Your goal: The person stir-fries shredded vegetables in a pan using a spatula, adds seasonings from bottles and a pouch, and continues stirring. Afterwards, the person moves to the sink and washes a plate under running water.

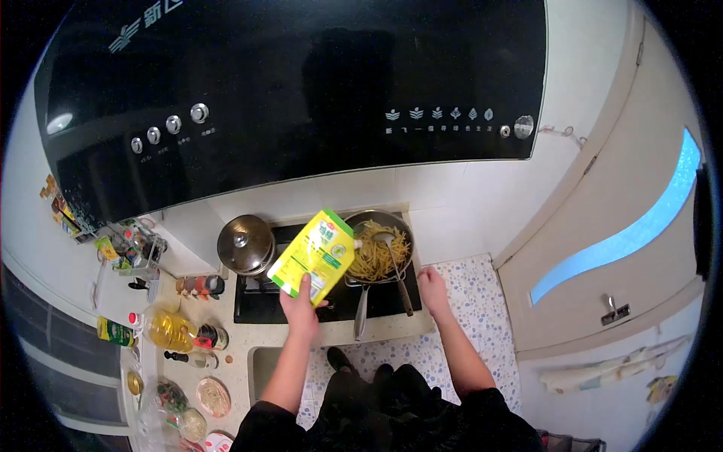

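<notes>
My left hand (301, 307) grips a yellow and green seasoning pouch (315, 256) by its lower edge, thumb on the printed front. The pouch is tilted, and a small white spout (358, 243) on its side points at the frying pan (409, 265). Strips of yellowish food (371, 260) that look like cut potato fill the pan. A metal spatula (386, 238) rests in the food, its brown handle leaning over the rim. To the right of the pan, my right hand (431, 289) is closed in a fist; what it holds, if anything, is hidden.
A lidded pot (246, 245) stands on the left of the black stove (260, 307). An oil bottle (169, 329), spice jars (199, 286) and a plate of pale shreds (214, 397) occupy the left counter. A black range hood (301, 98) hangs above. At right is a door (602, 226).
</notes>
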Action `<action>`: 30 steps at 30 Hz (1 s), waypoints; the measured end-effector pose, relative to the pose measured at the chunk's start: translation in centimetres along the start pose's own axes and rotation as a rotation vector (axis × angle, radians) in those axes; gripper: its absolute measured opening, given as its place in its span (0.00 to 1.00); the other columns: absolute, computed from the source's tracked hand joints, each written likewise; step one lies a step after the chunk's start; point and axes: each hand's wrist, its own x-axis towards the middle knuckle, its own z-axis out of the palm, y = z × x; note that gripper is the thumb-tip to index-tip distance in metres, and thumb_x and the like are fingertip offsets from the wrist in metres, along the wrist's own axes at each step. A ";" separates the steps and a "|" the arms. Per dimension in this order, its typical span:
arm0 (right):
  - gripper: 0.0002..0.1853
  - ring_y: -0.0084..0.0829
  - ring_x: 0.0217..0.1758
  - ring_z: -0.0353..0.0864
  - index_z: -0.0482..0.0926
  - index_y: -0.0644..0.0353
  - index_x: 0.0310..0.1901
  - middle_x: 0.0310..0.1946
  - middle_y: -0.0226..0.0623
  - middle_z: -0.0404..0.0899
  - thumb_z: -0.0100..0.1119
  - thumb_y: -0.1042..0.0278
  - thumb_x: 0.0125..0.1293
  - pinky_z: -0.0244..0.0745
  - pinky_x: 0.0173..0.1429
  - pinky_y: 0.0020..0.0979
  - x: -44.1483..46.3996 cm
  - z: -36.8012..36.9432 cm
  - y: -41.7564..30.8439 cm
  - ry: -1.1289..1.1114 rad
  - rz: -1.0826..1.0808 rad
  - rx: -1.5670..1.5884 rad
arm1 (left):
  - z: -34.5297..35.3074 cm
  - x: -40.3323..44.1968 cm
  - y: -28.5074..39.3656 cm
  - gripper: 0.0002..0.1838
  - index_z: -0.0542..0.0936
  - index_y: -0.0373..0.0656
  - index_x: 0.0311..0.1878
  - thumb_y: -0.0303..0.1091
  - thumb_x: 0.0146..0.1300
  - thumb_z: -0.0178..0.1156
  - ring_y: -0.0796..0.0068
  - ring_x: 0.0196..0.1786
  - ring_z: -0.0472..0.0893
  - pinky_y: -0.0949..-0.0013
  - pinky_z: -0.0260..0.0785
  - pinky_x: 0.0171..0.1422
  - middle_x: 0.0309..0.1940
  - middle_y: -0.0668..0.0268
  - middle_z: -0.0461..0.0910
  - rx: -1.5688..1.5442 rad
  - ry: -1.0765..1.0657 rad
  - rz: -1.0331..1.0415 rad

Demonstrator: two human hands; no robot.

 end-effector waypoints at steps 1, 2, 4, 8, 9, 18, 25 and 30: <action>0.21 0.50 0.41 0.84 0.77 0.64 0.38 0.37 0.50 0.84 0.53 0.49 0.71 0.78 0.45 0.47 -0.9 -0.4 -0.9 -0.120 0.107 -0.331 | 0.3 0.9 0.2 0.21 0.70 0.40 0.58 0.37 0.69 0.64 0.70 0.38 0.85 0.70 0.79 0.23 0.46 0.61 0.82 0.043 -0.007 0.061; 0.22 0.50 0.41 0.84 0.77 0.64 0.40 0.36 0.50 0.83 0.54 0.48 0.70 0.78 0.44 0.47 -1.5 0.1 -0.6 -0.166 0.073 -0.437 | 0.6 1.9 0.4 0.21 0.70 0.39 0.58 0.36 0.68 0.64 0.70 0.36 0.85 0.70 0.79 0.22 0.45 0.61 0.82 0.086 -0.014 0.122; 0.24 0.49 0.40 0.84 0.77 0.64 0.44 0.36 0.51 0.83 0.55 0.45 0.70 0.79 0.42 0.47 -3.5 1.2 0.7 -0.259 0.006 -0.647 | 1.2 3.7 0.6 0.18 0.71 0.39 0.56 0.33 0.68 0.64 0.72 0.36 0.85 0.73 0.79 0.22 0.44 0.62 0.82 0.176 -0.051 0.257; 0.25 0.49 0.39 0.84 0.78 0.64 0.41 0.35 0.48 0.83 0.56 0.43 0.70 0.81 0.42 0.46 -3.7 3.2 2.6 -0.363 0.076 -0.677 | 3.1 5.9 1.3 0.20 0.71 0.38 0.56 0.33 0.66 0.66 0.74 0.36 0.84 0.74 0.78 0.23 0.45 0.62 0.82 0.382 -0.154 0.336; 0.25 0.50 0.39 0.84 0.78 0.64 0.41 0.34 0.48 0.82 0.57 0.43 0.69 0.81 0.42 0.47 -3.5 3.6 3.2 -0.355 0.058 -0.662 | 3.5 6.5 1.3 0.20 0.71 0.38 0.57 0.33 0.66 0.66 0.75 0.36 0.84 0.74 0.78 0.23 0.45 0.62 0.82 0.420 -0.181 0.352; 0.27 0.47 0.24 0.76 0.77 0.67 0.28 0.19 0.49 0.74 0.58 0.46 0.70 0.68 0.30 0.47 -2.8 0.0 4.6 -0.301 0.123 -0.131 | 6.9 10.9 -0.5 0.22 0.75 0.33 0.55 0.36 0.63 0.69 0.74 0.31 0.84 0.70 0.78 0.29 0.38 0.59 0.85 0.705 -0.330 0.484; 0.27 0.41 0.20 0.71 0.76 0.68 0.27 0.16 0.46 0.70 0.59 0.46 0.70 0.65 0.29 0.44 -4.2 -2.6 2.6 -0.263 0.160 -0.016 | 9.5 13.9 -2.0 0.26 0.77 0.35 0.54 0.44 0.60 0.71 0.59 0.32 0.87 0.63 0.78 0.39 0.34 0.53 0.86 0.914 -0.341 0.735; 0.25 0.38 0.23 0.74 0.77 0.70 0.30 0.18 0.48 0.74 0.61 0.50 0.68 0.69 0.32 0.41 -4.5 -2.5 2.5 -0.264 0.191 -0.056 | 10.4 13.8 -0.9 0.27 0.76 0.37 0.55 0.45 0.60 0.71 0.58 0.34 0.87 0.63 0.78 0.40 0.35 0.53 0.86 1.005 -0.354 0.637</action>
